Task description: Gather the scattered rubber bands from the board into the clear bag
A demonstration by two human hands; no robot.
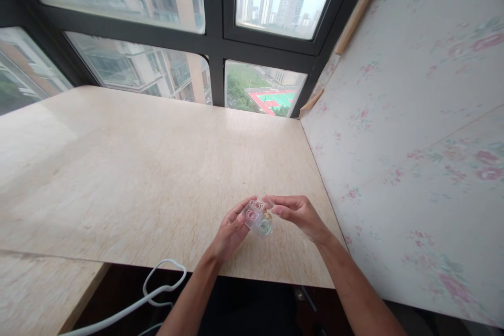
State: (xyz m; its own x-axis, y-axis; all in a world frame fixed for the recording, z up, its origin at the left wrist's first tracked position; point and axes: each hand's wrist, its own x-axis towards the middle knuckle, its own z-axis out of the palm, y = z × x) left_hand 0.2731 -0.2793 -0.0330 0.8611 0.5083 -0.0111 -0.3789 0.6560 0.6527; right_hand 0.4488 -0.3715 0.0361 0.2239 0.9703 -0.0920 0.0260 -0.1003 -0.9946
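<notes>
- Holds the clear case (258,223) in the left grip (230,229), pinched firmly along its left side.
- Hangs low over the bench (157,168), close to the front edge; cannot tell whether touching the surface.
- Lies between both hands: right of the left grip, just left of the right grip (299,213).
- Meets or nearly meets the right fingertips (279,211) at the far right corner; cannot tell whether pinched there.
- Sits tilted; shows no clear long axis.
- Contains whitish rings (258,205) farthest, pink rings (251,215) leftward, yellowish rings (268,216) rightward, green rings (265,227) nearest.
- Bears no readable brand, label or writing.
</notes>
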